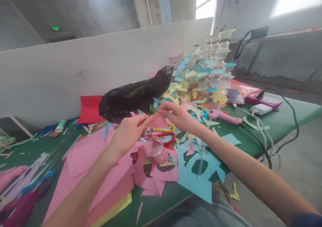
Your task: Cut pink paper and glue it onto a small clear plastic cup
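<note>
Between my two hands is a small piece of pink paper (159, 121), raised over the cluttered table. My left hand (134, 129) pinches its left side, and my right hand (174, 114) pinches its upper edge. Just below the paper lie scissors (164, 129) with one yellow and one red handle loop. Nearer to me, a clear plastic cup (154, 147) rests on cut pink scraps. Under my left forearm spreads a stack of pink paper sheets (88, 153). Light blue paper with cut-out holes (191, 176) lies in front of my right forearm.
A black plastic bag (133, 96) lies against the white partition (75, 65). At the back right, clear cups stand stacked with coloured paper pieces (211, 62). A pink glue gun (225, 117), a white adapter (261, 108) and cables sit on the right. Plastic strips (32, 173) lie left.
</note>
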A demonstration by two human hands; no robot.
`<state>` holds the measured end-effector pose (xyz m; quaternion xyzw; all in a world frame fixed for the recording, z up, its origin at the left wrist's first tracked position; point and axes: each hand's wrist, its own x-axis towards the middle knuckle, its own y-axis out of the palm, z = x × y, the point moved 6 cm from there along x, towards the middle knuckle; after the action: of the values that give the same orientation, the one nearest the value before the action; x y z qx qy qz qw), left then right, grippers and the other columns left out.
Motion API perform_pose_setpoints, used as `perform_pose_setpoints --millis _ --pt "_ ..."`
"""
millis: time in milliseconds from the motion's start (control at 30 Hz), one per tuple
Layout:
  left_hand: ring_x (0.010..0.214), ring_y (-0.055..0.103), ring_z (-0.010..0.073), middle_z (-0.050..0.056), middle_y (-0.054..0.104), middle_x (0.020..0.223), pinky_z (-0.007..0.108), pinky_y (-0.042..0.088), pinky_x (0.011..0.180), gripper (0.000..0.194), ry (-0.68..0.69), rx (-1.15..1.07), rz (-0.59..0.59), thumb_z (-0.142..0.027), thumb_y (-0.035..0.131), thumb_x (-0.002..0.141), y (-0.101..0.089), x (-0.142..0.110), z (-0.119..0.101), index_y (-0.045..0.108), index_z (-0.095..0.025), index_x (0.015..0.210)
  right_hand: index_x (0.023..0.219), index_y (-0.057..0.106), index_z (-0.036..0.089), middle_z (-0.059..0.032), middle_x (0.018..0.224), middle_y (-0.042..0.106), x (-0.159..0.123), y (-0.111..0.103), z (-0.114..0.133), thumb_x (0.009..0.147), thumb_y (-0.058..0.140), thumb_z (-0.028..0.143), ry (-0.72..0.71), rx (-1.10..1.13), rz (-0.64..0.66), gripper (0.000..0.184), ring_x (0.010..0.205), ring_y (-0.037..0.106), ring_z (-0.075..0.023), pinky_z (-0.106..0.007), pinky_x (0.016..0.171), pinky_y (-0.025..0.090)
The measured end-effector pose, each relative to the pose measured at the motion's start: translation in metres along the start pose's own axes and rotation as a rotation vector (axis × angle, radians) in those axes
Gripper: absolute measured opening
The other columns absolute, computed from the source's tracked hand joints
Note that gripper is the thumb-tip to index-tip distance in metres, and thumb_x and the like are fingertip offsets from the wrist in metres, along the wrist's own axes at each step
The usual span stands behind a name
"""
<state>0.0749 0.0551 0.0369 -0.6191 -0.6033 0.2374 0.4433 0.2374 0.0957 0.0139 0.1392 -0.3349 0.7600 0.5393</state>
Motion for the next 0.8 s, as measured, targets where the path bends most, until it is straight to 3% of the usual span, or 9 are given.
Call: perform_pose_setpoints --millis 100,200,300,433,500,600,700,800 --pt "0.052 0.055 0.0136 -0.004 0.063 0.058 0.025 0.042 0.055 0.036 -0.004 -0.074 0.053 -0.053 0.049 0.092 0.003 0.001 0.001 0.064 -0.025 0.075 0.082 0.054 0.022 0.0002 0.082 0.058 0.000 0.002 -0.002 0.096 0.048 0.037 -0.006 0.014 -0.015 0.022 0.076 0.052 -0.0149 -0.028 0.069 0.042" --pt "0.053 0.057 0.0136 -0.003 0.064 0.060 0.025 0.043 0.054 0.034 -0.007 -0.132 0.066 -0.051 0.052 0.091 0.000 0.002 0.000 0.063 -0.024 0.074 0.082 0.054 0.022 0.0009 0.081 0.058 0.001 0.001 -0.004 0.096 0.049 0.037 0.013 0.018 -0.048 0.022 0.075 0.052 -0.0145 -0.028 0.070 0.042" --pt "0.053 0.057 0.0140 -0.002 0.063 0.059 0.024 0.044 0.053 0.033 -0.046 -0.182 0.018 -0.050 0.058 0.087 -0.010 0.001 0.004 0.060 -0.022 0.069 0.079 0.051 0.022 0.0027 0.072 0.053 0.001 -0.009 -0.010 0.095 0.049 0.036 0.084 0.048 -0.135 0.022 0.068 0.049 -0.0136 -0.028 0.065 0.040" --pt "0.059 0.059 0.0150 0.000 0.065 0.065 0.024 0.044 0.053 0.030 -0.093 -0.249 -0.086 -0.050 0.059 0.086 -0.017 0.002 0.016 0.062 -0.022 0.077 0.076 0.051 0.021 0.0038 0.067 0.050 0.001 -0.019 -0.017 0.093 0.054 0.040 0.174 0.147 -0.212 0.025 0.062 0.045 -0.0122 -0.027 0.060 0.039" --pt "0.069 0.063 0.0167 0.001 0.069 0.076 0.025 0.047 0.058 0.029 -0.069 -0.277 -0.104 -0.051 0.061 0.085 -0.014 0.004 0.019 0.064 -0.022 0.089 0.078 0.053 0.021 0.0033 0.069 0.051 0.001 -0.015 -0.018 0.091 0.054 0.043 0.183 0.206 -0.191 0.026 0.064 0.048 -0.0123 -0.027 0.062 0.042" --pt "0.079 0.067 0.0200 0.003 0.072 0.087 0.027 0.050 0.064 0.036 -0.055 -0.281 -0.035 -0.052 0.066 0.082 0.000 0.006 0.018 0.065 -0.023 0.103 0.078 0.054 0.021 0.0028 0.072 0.053 0.001 -0.002 -0.019 0.090 0.055 0.047 0.170 0.258 -0.140 0.029 0.067 0.051 -0.0125 -0.027 0.065 0.044" --pt "0.078 0.069 0.0200 0.001 0.072 0.081 0.029 0.052 0.069 0.029 -0.077 -0.324 0.031 -0.049 0.064 0.083 0.011 0.006 0.017 0.067 -0.022 0.092 0.078 0.055 0.021 0.0022 0.074 0.056 0.001 0.008 -0.020 0.091 0.054 0.048 0.145 0.243 -0.101 0.030 0.069 0.052 -0.0129 -0.027 0.066 0.045" --pt "0.078 0.071 0.0203 0.001 0.072 0.077 0.032 0.056 0.074 0.024 -0.129 -0.494 -0.018 -0.044 0.064 0.085 0.012 0.007 0.023 0.063 -0.020 0.087 0.082 0.058 0.021 0.0005 0.079 0.061 -0.002 0.012 -0.024 0.095 0.051 0.045 0.142 0.142 -0.060 0.028 0.073 0.056 -0.0144 -0.028 0.069 0.045"
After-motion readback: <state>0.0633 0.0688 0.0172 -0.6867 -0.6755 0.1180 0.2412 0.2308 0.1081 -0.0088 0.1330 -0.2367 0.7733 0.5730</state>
